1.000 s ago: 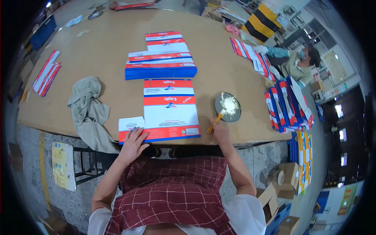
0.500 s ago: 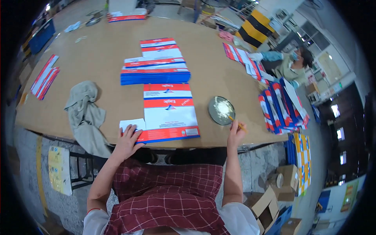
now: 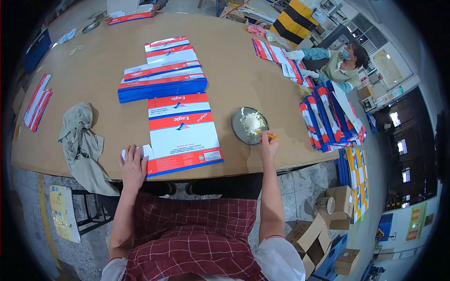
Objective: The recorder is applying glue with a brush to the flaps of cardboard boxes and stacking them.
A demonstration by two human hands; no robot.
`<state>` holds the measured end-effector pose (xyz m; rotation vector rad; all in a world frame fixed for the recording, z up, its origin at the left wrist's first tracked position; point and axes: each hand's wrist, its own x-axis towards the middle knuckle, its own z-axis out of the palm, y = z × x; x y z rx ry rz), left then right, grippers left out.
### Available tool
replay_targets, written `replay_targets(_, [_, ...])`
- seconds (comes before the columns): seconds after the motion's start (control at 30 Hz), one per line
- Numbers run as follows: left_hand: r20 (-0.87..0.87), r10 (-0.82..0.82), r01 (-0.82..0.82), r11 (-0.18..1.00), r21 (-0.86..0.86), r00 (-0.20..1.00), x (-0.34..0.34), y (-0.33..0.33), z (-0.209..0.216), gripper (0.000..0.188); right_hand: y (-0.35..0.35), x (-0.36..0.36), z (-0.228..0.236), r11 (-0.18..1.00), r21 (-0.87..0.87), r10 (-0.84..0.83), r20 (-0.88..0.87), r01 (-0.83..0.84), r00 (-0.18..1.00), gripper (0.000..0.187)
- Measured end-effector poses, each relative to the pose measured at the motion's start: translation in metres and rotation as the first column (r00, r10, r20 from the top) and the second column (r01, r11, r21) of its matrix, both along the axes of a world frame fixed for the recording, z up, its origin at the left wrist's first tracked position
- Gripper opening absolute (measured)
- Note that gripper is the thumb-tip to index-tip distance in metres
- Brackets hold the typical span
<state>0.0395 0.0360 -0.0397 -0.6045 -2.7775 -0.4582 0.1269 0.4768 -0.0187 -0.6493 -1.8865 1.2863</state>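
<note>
A flat printed carton blank [image 3: 182, 131], white with red and blue bands, lies on the table edge before me. My left hand [image 3: 133, 165] presses flat on its left flap, fingers spread. My right hand [image 3: 268, 143] grips a thin yellow-handled brush [image 3: 268, 135] whose tip reaches into a round metal dish [image 3: 249, 125] holding white paste, just right of the blank.
A stack of blue-edged blanks [image 3: 161, 84] lies behind the blank. A grey rag [image 3: 83, 140] hangs over the table edge at left. More folded cartons [image 3: 330, 117] stand at right, where another person [image 3: 335, 65] works. Cardboard boxes [image 3: 323, 225] sit on the floor.
My right hand moved the brush from the blank's right edge over to the paste dish. My left hand stayed pressed on the blank's left flap.
</note>
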Motion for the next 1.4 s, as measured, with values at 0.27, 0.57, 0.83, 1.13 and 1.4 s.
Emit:
replay_targets(0.27, [0.002,0.024,-0.024,0.997,-0.075,1.000,-0.002,0.003,0.004,0.038,0.010,-0.002,0.011,0.989,0.078,-0.133,0.152,0.122,0.979,0.014])
replay_targets(0.57, [0.027,0.012,-0.011,0.998,-0.057,1.000,-0.010,0.000,-0.002,0.050,-0.012,0.010,0.033,0.958,-0.283,-0.070,-0.087,0.043,0.994,0.014])
replay_targets(0.83, [-0.013,0.051,-0.049,0.992,0.120,0.999,-0.016,0.005,0.005,0.045,-0.106,-0.004,0.013,0.004,-0.839,0.008,-0.545,-0.545,0.839,0.021])
replay_targets(1.13, [-0.039,-0.041,0.055,0.876,0.480,0.998,-0.012,-0.005,-0.004,0.028,-0.247,-0.049,0.007,0.354,-0.779,0.503,-0.308,-0.518,0.808,0.011])
replay_targets(1.4, [-0.114,-0.032,0.083,0.871,0.484,0.993,-0.010,-0.006,-0.005,0.022,-0.263,-0.060,0.005,0.519,-0.626,0.665,-0.132,-0.582,0.735,0.014])
